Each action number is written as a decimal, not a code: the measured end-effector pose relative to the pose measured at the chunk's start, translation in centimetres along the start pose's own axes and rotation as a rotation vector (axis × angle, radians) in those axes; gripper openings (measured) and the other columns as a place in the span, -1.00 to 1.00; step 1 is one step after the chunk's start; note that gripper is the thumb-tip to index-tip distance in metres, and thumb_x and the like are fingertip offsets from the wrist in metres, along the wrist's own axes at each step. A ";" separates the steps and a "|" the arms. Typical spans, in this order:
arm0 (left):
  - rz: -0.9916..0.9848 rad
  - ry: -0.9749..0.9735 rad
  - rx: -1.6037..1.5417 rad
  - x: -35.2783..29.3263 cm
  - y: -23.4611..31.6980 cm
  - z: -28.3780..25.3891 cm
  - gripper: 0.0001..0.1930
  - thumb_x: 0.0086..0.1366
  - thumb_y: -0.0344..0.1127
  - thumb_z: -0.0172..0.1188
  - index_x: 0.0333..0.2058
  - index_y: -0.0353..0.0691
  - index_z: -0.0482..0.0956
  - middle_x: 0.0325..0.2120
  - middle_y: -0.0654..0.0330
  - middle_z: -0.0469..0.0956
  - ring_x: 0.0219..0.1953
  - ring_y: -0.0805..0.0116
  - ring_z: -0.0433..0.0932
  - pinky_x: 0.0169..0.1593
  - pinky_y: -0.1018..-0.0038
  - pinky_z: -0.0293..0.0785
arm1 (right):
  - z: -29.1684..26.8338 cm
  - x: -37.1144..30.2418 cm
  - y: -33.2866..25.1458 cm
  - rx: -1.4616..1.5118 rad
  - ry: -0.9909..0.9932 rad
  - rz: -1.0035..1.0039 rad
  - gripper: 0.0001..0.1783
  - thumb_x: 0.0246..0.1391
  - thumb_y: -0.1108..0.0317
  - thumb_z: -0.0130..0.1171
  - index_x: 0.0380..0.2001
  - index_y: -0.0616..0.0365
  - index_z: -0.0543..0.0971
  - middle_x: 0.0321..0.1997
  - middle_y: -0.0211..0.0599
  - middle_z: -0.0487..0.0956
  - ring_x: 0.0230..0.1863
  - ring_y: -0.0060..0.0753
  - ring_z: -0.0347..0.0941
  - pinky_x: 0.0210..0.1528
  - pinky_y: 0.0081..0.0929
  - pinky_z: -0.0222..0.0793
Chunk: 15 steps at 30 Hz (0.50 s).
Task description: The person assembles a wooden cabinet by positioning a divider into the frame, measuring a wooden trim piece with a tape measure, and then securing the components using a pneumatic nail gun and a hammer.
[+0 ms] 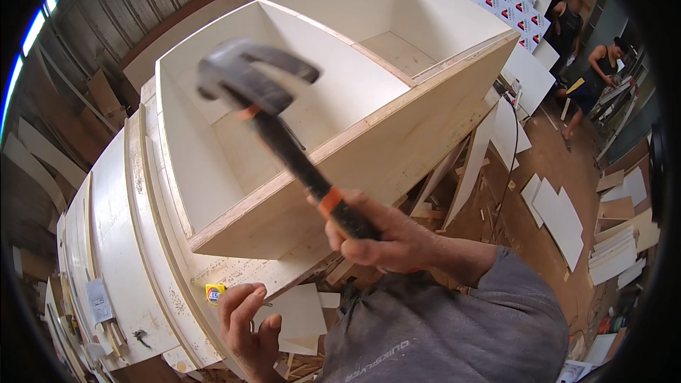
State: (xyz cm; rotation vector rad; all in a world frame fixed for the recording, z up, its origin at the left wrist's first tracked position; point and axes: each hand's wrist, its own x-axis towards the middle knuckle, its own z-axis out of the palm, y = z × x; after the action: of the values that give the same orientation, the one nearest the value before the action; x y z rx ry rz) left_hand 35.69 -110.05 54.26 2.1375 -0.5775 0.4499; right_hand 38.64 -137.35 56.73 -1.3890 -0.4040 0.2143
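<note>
My right hand (386, 237) is wrapped round the black and orange grip of a claw hammer (294, 149). The hammer is raised, its head blurred by motion in front of a white open box structure (461, 74). Lower and to the left, my left hand (248, 326) has its fingers curled, with a gap towards the thumb. A thin nail-like piece (268, 304) shows at its fingertips, too small to make out well. A yellow tape measure (215, 292) lies beside that hand on the pale ledge below the box.
The box's wooden front edge (333, 143) runs across the middle. A curved white panel surface (113, 234) spreads out at left, with a paper sheet (98, 300) on it. White offcuts (553, 220) litter the brown floor at right. Two other people (603, 67) are at far right.
</note>
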 end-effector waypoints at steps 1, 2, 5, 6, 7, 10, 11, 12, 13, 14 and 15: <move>0.086 -0.010 0.115 2.0 1.0 0.1 -0.52 0.22 0.05 0.26 -0.07 -0.22 0.54 -0.13 0.01 0.51 -0.06 0.08 0.49 0.01 0.22 0.41 | -2.2 -1.4 -0.6 -0.063 0.107 -0.043 -0.34 0.27 0.19 0.14 0.33 0.14 0.16 -0.31 -0.49 0.38 -0.29 -0.68 0.31 -0.20 -0.57 0.31; 0.169 -0.018 0.229 4.3 2.0 0.6 -0.53 0.14 -0.05 0.36 -0.03 -0.14 0.54 -0.11 0.06 0.51 -0.05 0.05 0.47 0.01 0.18 0.40 | -4.6 -2.8 -1.5 -0.135 0.199 -0.069 -0.37 0.26 0.20 0.14 0.30 0.15 0.20 -0.28 -0.48 0.41 -0.31 -0.69 0.32 -0.24 -0.59 0.32; 0.339 -0.090 0.457 11.1 5.5 4.7 -0.44 0.06 -0.14 0.41 0.04 -0.11 0.48 -0.03 0.09 0.47 0.03 0.06 0.43 0.04 0.19 0.40 | -11.8 -6.9 -3.9 -0.267 0.361 -0.151 -0.45 0.27 0.17 0.14 0.22 0.15 0.30 -0.25 -0.44 0.46 -0.43 -0.71 0.32 -0.39 -0.62 0.33; 0.366 -0.153 0.528 13.1 6.9 6.1 -0.43 0.05 -0.16 0.42 0.04 -0.14 0.47 -0.01 0.09 0.47 0.04 0.06 0.44 0.02 0.23 0.43 | -14.0 -7.6 -5.0 -0.410 0.395 -0.143 -0.49 0.29 0.14 0.09 0.19 0.17 0.31 -0.26 -0.42 0.47 -0.50 -0.71 0.32 -0.48 -0.65 0.32; 0.375 -0.172 0.549 14.7 7.5 7.7 -0.44 0.06 -0.15 0.41 0.04 -0.14 0.47 -0.04 0.10 0.48 0.02 0.09 0.45 0.00 0.24 0.44 | -15.6 -7.8 -6.1 -0.506 0.456 -0.117 -0.48 0.30 0.13 0.07 0.22 0.15 0.30 -0.26 -0.42 0.48 -0.50 -0.70 0.34 -0.48 -0.64 0.33; 0.332 -0.272 0.593 18.2 7.0 13.6 -0.48 0.10 -0.10 0.38 0.00 -0.14 0.48 -0.17 0.14 0.52 -0.09 0.18 0.51 -0.08 0.27 0.44 | -19.4 -8.7 -9.3 -0.738 0.561 0.122 -0.44 0.32 0.14 0.04 0.30 0.06 0.26 -0.20 -0.34 0.51 -0.48 -0.66 0.38 -0.45 -0.60 0.37; 0.268 -0.322 0.615 19.0 7.3 14.7 -0.51 0.11 -0.08 0.37 -0.03 -0.15 0.49 -0.24 0.16 0.54 -0.15 0.20 0.53 -0.12 0.27 0.44 | -20.6 -8.8 -9.9 -0.801 0.575 0.219 -0.43 0.32 0.15 0.03 0.33 0.02 0.25 -0.16 -0.30 0.52 -0.47 -0.64 0.40 -0.43 -0.59 0.38; 0.206 -0.373 0.632 19.4 7.3 16.0 -0.53 0.13 -0.07 0.36 -0.06 -0.16 0.50 -0.31 0.18 0.55 -0.20 0.23 0.54 -0.16 0.27 0.44 | -22.2 -9.2 -10.1 -0.866 0.512 0.197 -0.41 0.31 0.15 0.04 0.35 -0.01 0.23 -0.12 -0.25 0.53 -0.46 -0.62 0.40 -0.41 -0.57 0.40; 0.309 -0.241 0.579 19.5 6.5 17.3 -0.62 0.14 0.00 0.33 -0.30 -0.17 0.49 -0.55 0.23 0.49 -0.43 0.25 0.53 -0.28 0.28 0.43 | -23.9 -9.5 -10.2 -0.928 0.445 0.171 -0.40 0.31 0.15 0.04 0.36 -0.05 0.21 -0.08 -0.21 0.54 -0.46 -0.59 0.41 -0.39 -0.55 0.41; 0.301 -0.222 0.593 19.5 6.3 17.5 -0.62 0.13 0.01 0.34 -0.37 -0.17 0.45 -0.58 0.23 0.48 -0.47 0.24 0.53 -0.32 0.29 0.43 | -24.5 -9.3 -10.7 -0.931 0.399 0.186 -0.39 0.30 0.18 0.06 0.37 -0.07 0.22 -0.03 -0.14 0.54 -0.45 -0.56 0.43 -0.35 -0.52 0.43; 0.300 -0.220 0.598 19.8 6.4 17.7 -0.60 0.12 0.02 0.34 -0.44 -0.17 0.41 -0.61 0.22 0.46 -0.51 0.22 0.52 -0.35 0.29 0.42 | -25.2 -9.3 -11.3 -0.933 0.364 0.212 -0.39 0.29 0.21 0.07 0.37 -0.08 0.23 0.03 -0.06 0.54 -0.43 -0.53 0.44 -0.31 -0.50 0.46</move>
State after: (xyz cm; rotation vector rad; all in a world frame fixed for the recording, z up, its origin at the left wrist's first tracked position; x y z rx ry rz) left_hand 50.56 -132.65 58.27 2.7020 -0.9934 0.6129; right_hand 39.22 -165.75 63.18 -2.3429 -0.0267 -0.0821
